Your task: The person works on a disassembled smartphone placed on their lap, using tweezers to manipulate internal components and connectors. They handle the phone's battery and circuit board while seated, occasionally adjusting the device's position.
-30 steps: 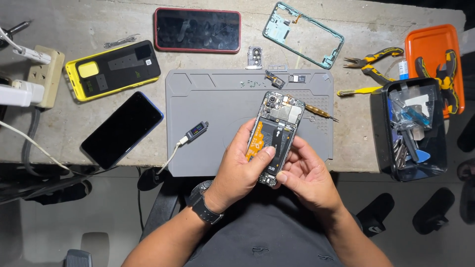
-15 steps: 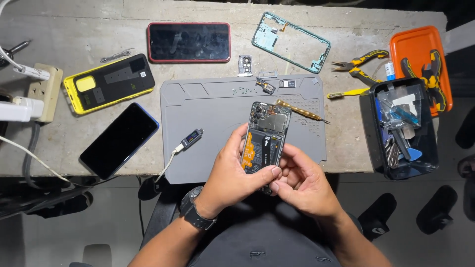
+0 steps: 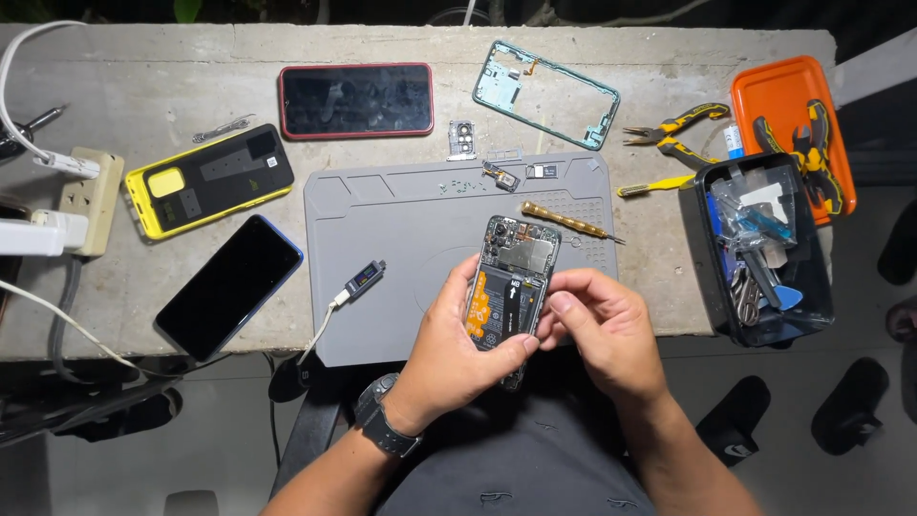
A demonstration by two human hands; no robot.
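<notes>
An opened smartphone with its back cover off shows a black battery with an orange label and the circuit board at its top. My left hand grips it from the left and underneath, a dark watch on the wrist. My right hand pinches the phone's right edge with thumb and fingertips. Both hands hold the phone over the near edge of the grey work mat. A brass-handled screwdriver lies on the mat just beyond the phone.
On the concrete bench lie a red-edged phone, a yellow phone case, a dark blue phone, a teal phone frame, pliers, an orange tray, a black parts bin and a power strip. A small USB tester rests on the mat.
The phone has stayed in both hands and dropped a little toward me. My right hand has shifted from the phone's lower end up to its right edge.
</notes>
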